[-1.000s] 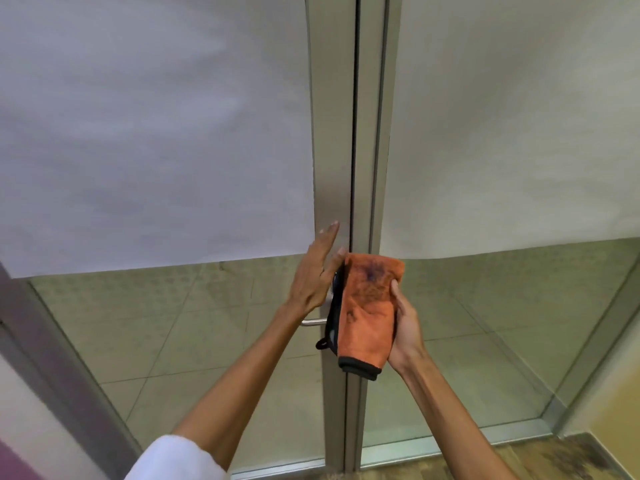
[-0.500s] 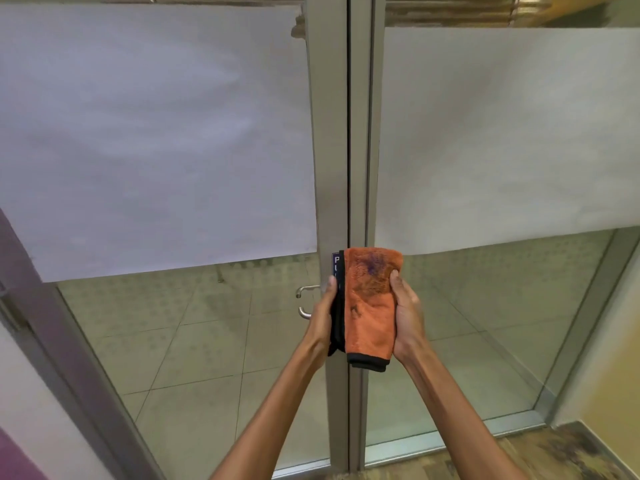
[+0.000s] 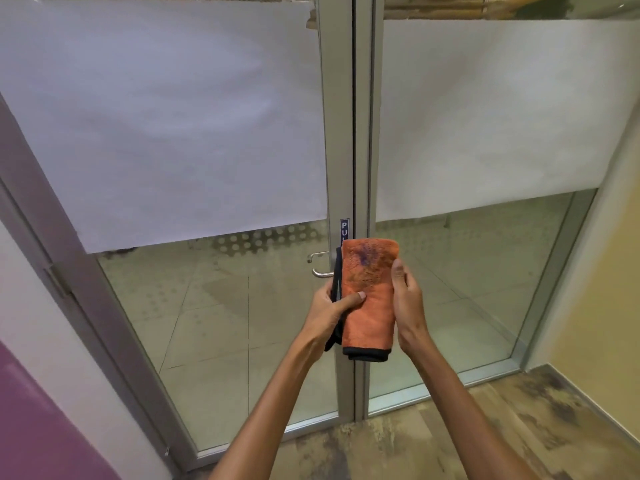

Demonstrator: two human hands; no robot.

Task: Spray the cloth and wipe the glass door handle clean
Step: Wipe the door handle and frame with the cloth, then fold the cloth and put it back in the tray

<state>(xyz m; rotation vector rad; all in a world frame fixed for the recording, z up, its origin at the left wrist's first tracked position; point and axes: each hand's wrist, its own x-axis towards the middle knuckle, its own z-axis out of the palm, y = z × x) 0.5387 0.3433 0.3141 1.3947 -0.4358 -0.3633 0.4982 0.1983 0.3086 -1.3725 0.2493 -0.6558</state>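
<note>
Both hands are on the cloth at the centre of the frame. The left hand pinches the cloth's left edge, thumb laid across the orange face and fingers hidden behind, while the right hand clasps the right edge with the thumb on top and the palm wrapped around the back.

A second ago the left hand was spread open and raised beside the door frame, and only the right hand carried the cloth; half a second ago it had come to the cloth's black-trimmed side. Now it has a firm pinch, and the cloth sits lower and nearer the camera, no longer pressed up against the metal.

The cloth is folded into a tall pad, with a dark smudge near its top (whether dampness or dirt I cannot tell). It hangs in front of the central door frame, covering the lower part of the small sign.

The door handle shows just left of the cloth's upper corner, a curved metal bar seen through the glass; the cloth is close to it but not touching. No spray bottle is in view.

My reading is that the person is regripping or refolding the pad. The handle is not being wiped at this moment, so the wiping appears either paused or about to resume.
</note>
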